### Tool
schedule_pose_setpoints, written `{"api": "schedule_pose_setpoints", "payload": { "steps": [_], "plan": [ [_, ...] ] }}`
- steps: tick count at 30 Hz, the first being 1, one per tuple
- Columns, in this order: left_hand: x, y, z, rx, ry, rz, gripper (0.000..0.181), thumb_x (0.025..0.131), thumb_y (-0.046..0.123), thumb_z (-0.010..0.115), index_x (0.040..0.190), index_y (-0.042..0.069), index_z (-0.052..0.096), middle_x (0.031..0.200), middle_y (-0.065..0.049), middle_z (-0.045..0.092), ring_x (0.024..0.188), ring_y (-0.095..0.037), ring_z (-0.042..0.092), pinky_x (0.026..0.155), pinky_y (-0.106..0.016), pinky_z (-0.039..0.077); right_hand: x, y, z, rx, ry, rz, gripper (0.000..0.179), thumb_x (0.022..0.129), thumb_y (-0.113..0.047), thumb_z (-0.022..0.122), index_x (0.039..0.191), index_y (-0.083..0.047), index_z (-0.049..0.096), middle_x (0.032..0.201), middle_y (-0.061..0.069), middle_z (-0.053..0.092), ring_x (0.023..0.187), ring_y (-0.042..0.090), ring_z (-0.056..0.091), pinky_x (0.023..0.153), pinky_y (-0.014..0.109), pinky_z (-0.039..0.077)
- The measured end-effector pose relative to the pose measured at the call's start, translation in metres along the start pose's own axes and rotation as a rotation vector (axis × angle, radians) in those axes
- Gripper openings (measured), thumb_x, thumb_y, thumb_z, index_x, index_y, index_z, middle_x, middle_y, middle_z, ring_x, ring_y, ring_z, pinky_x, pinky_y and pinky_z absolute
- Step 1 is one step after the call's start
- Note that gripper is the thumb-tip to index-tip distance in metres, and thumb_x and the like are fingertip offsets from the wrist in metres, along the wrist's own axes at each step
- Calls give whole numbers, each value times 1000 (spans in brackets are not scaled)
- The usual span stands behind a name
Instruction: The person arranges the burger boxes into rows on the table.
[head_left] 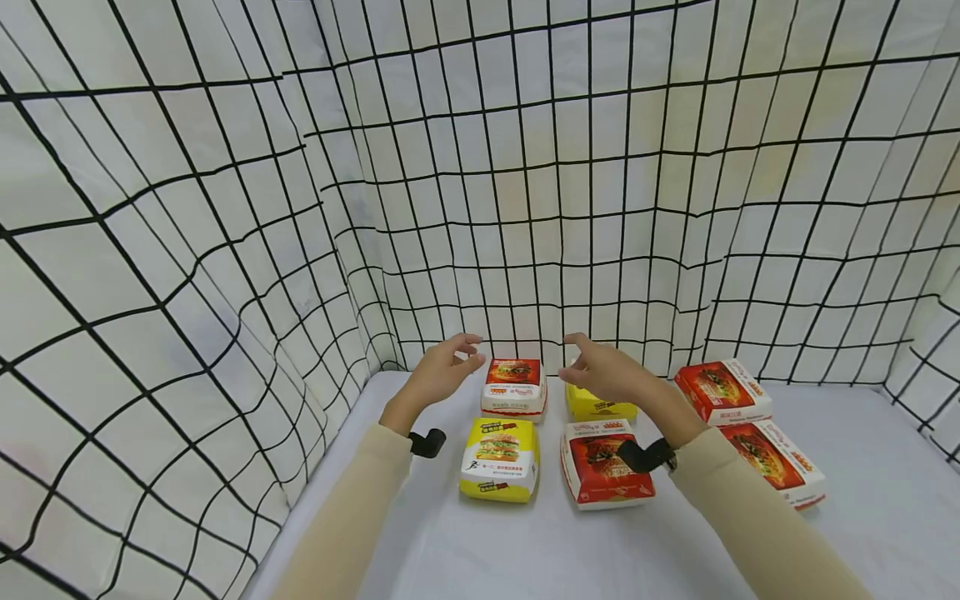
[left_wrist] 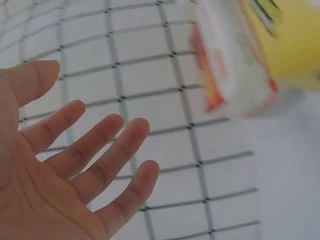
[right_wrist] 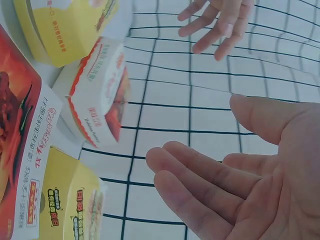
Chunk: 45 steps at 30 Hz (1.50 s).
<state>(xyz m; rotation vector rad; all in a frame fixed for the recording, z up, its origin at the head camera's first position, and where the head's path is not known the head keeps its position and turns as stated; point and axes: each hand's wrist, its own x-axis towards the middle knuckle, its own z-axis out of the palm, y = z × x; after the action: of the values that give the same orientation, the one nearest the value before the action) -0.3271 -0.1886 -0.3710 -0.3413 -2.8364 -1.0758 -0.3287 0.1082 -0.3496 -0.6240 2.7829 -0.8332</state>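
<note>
Beige sleeves extend over the white worktop, each with a black strap at the wrist. Both hands are empty, fingers parted and loosely bent. The left hand hovers towards the far left corner, just beside a red-and-white box that sits near the far edge. The right hand partly hides a yellow box near that same edge; its palm, seen from the right wrist, is bare. One row nearer the camera, a burger-print box lies in front of the red-and-white one, and a chilli-red box in front of the yellow one. Towards the right edge, two more red boxes lie close together, one before the other. Black netting rises behind the far and left edges
</note>
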Motion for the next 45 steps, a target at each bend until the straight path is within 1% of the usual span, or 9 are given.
{"api": "schedule_pose_setpoints", "payload": {
  "steps": [4,9,13,17,23,30,34,41,45],
  "plan": [
    [-19,30,0,-66,87,126,36,104,32,60,139,21,60,131,-7,68,112,-25,66,90,-45,55,-22,6,-2,49,33,-36,65,103,-36,61,156,-10,34,127,16,70,108,26,70,92,46,58],
    [-45,61,22,-203,220,250,25,102,25,63,126,17,68,118,-2,73,102,-18,69,91,-38,54,-49,18,3,141,94,-57,59,103,-36,61,152,-12,40,127,14,68,110,26,68,89,43,59],
    [-66,80,48,-399,231,236,20,102,27,64,118,18,70,111,3,73,95,-14,68,87,-31,55,-69,32,9,166,177,-73,62,103,-39,61,152,-11,37,128,14,66,115,30,66,89,44,59],
    [-81,88,78,-488,231,197,16,101,25,64,115,19,70,109,5,73,97,-12,68,87,-28,56,-84,48,20,202,258,-64,62,102,-38,62,152,-9,37,127,13,64,117,31,65,91,46,59],
    [-95,86,124,-435,247,216,15,100,16,63,114,15,70,112,-1,71,102,-13,65,92,-31,55,-101,69,40,288,336,-9,59,102,-27,64,150,-6,38,132,18,58,121,34,61,99,53,54],
    [-109,86,162,-313,137,153,28,99,21,63,126,16,65,135,1,58,128,-20,54,108,-48,47,-106,86,57,311,335,22,62,100,-22,66,149,0,35,139,23,50,124,37,57,100,55,53],
    [-115,86,174,-232,93,109,38,98,25,64,136,19,58,153,-5,44,141,-24,42,114,-57,40,-107,93,71,317,294,77,64,100,-24,66,150,0,33,146,22,44,129,39,52,102,54,52],
    [-115,81,188,-194,65,-20,58,98,30,65,151,24,43,167,-9,25,152,-34,28,115,-66,34,-102,97,92,334,226,130,69,99,-31,67,150,0,33,149,23,38,132,40,49,103,54,51],
    [-112,79,194,-146,10,-24,71,98,38,65,159,24,31,170,-13,16,154,-38,22,116,-69,29,-101,97,97,344,224,131,70,99,-30,66,150,3,31,149,26,35,130,41,48,104,55,50]
  ]
}}
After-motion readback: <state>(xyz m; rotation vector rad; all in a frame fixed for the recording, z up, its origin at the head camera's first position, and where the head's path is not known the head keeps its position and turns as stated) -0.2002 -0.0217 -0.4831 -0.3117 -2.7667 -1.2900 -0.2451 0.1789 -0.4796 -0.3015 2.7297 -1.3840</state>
